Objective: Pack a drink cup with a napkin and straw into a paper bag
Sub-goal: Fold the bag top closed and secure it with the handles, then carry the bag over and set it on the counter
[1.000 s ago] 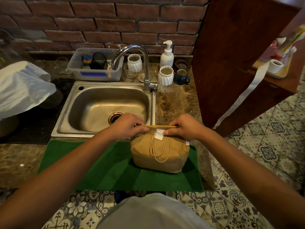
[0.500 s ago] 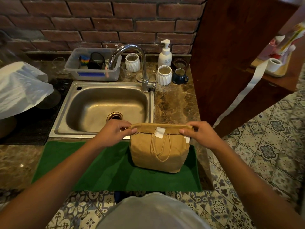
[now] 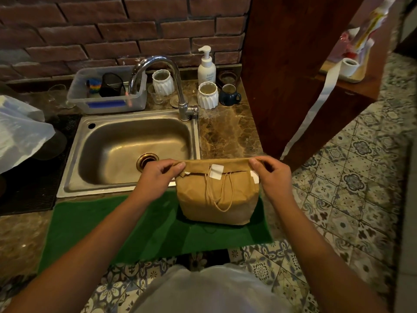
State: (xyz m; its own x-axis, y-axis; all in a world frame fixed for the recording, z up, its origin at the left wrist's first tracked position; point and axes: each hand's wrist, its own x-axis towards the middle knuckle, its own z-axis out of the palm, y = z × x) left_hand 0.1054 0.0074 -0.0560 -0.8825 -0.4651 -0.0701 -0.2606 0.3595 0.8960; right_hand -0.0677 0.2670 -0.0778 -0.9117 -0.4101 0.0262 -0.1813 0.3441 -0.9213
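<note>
Green mat [image 3: 144, 224], fuzzy felt-like pile, rectangular, at the near counter edge. Paper bag [image 3: 216, 195] sits upright on its right part: brown kraft, soft and creased, boxy, twisted-paper handle loops hanging down the front, white sticker [image 3: 216, 171] on the folded-over top. Left hand [image 3: 161, 175] pinches the left end of the folded top, thumb and fingers narrow, closed on paper. Right hand [image 3: 269, 175] pinches the right end the same way. Fold stretches flat between the fingertips. Cup, napkin, straw not visible. Just past the left fingers: stainless sink [image 3: 133, 147], brushed, rounded rectangle. Beyond the right fingers: glossy brown marble counter [image 3: 228, 134]. Further back, chrome gooseneck faucet [image 3: 171, 86], ribbed white ceramic cups [image 3: 207, 95], red brick wall [image 3: 135, 26].
</note>
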